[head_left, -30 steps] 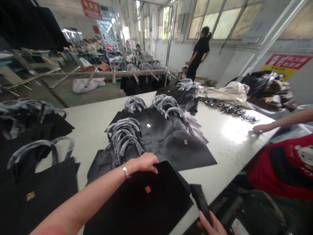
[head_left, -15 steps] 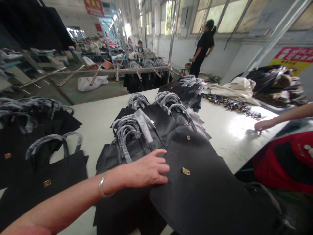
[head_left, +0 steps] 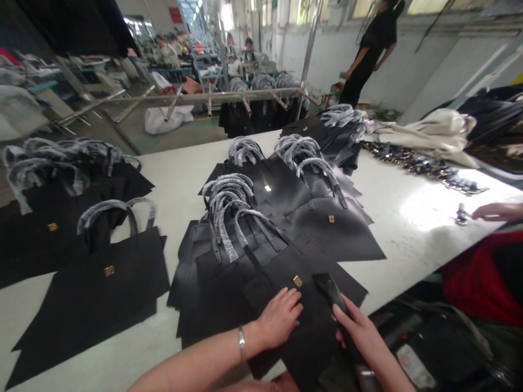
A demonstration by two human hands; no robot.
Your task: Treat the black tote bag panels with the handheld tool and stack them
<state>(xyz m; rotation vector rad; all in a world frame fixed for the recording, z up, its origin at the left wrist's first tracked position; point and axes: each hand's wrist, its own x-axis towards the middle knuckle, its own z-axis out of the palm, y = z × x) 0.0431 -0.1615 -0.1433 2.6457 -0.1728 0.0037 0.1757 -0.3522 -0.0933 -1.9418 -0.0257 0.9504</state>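
Observation:
My left hand (head_left: 281, 318) lies with its fingers spread on a black bag panel (head_left: 327, 261), just below a small gold clasp plate (head_left: 297, 281). A black strap (head_left: 330, 288) with a wide, flat end is gripped in my right hand (head_left: 357, 326), over the right part of that panel. The strap's lower part runs down past my wrist and is partly hidden. Behind my left hand, plastic-wrapped bag handles (head_left: 229, 201) arch up from a stack of black panels.
More black bag panels (head_left: 134, 272) with wrapped handles lie on the white table (head_left: 163, 204) at left. Metal fittings (head_left: 425, 163) are heaped at the far right. A co-worker's hand (head_left: 496, 211) is near one fitting (head_left: 461, 214). A metal rack (head_left: 196, 97) stands beyond the table.
My right hand has come into view holding the black strap. The panel under my left hand now lies lower on the stack, and a wrapped handle there shows unfolded. The view has shifted.

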